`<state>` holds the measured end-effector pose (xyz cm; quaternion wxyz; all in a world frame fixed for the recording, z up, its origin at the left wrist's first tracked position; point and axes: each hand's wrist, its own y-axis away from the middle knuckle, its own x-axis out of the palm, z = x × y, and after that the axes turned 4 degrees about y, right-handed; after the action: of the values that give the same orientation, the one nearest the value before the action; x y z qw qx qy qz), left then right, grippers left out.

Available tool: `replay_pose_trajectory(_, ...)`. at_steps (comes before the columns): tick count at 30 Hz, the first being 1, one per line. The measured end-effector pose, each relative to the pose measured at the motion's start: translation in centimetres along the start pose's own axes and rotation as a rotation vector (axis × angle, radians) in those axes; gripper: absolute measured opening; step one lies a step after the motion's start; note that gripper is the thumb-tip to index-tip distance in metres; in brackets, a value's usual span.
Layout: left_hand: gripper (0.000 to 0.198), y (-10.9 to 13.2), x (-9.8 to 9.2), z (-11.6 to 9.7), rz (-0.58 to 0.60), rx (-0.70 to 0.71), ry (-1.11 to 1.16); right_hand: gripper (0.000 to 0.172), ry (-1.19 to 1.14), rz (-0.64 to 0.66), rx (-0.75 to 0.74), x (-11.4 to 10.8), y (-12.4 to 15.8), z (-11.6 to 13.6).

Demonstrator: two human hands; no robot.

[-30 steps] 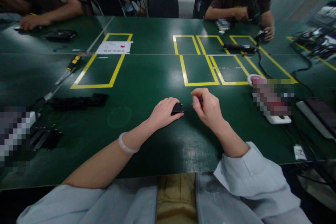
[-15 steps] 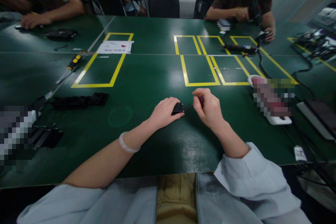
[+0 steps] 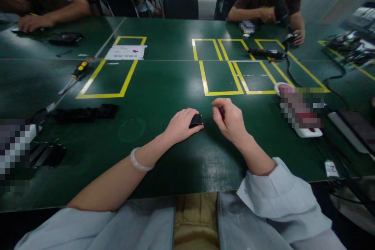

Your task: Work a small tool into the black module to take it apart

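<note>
My left hand (image 3: 182, 125) is closed over a small black block-like part (image 3: 196, 120), pressing it down at the middle of the green table (image 3: 164, 164). Only the part's right end shows past the thumb and fingers. My right hand (image 3: 230, 119) is pinched round the dark handle of a small screwdriver (image 3: 222, 111). The thin shaft points left and down, and its tip is at the right end of the black part. Whether the tip sits in a screw is too small to tell.
Black parts (image 3: 88, 113) lie to the left, near a yellow-and-black screwdriver (image 3: 79, 70). A pixelated white-edged object (image 3: 310, 132) and cables (image 3: 336, 152) are on the right. Yellow tape outlines (image 3: 224, 93) mark the table. Two co-workers sit opposite, one holding a power tool (image 3: 281, 12).
The whole view has shifted slightly, so everything appears a little further left. Both hands keep nearly the same pose, with the screwdriver tip still at the black part.
</note>
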<state>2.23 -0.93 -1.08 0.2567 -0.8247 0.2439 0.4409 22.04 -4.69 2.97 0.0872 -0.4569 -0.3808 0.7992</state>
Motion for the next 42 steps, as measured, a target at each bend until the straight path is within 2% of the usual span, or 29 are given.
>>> replay_pose_trajectory(4,0.039,-0.03,-0.12,-0.15,0.002,0.001,-0.002,0.015,0.017,-0.021,-0.021,-0.08,-0.1,0.1)
replay_pose_trajectory(12,0.039,0.06,-0.08,-0.08,-0.002,-0.006,0.009,0.006,-0.021,0.003,-0.01,-0.33,-0.1,0.28)
replay_pose_trajectory(18,0.04,0.12,-0.05,-0.09,0.003,-0.014,-0.001,0.015,-0.005,-0.02,-0.019,-0.07,0.09,0.33)
replay_pose_trajectory(27,0.039,0.13,-0.09,-0.01,0.0,-0.004,-0.006,0.005,-0.003,-0.021,-0.028,-0.24,-0.12,0.5)
replay_pose_trajectory(32,0.041,0.15,0.01,0.08,-0.009,-0.009,0.001,0.015,-0.007,-0.02,-0.017,-0.14,0.07,0.48)
replay_pose_trajectory(42,0.04,0.21,-0.13,-0.04,-0.008,-0.006,0.008,0.008,-0.013,-0.011,0.01,-0.1,0.12,0.43)
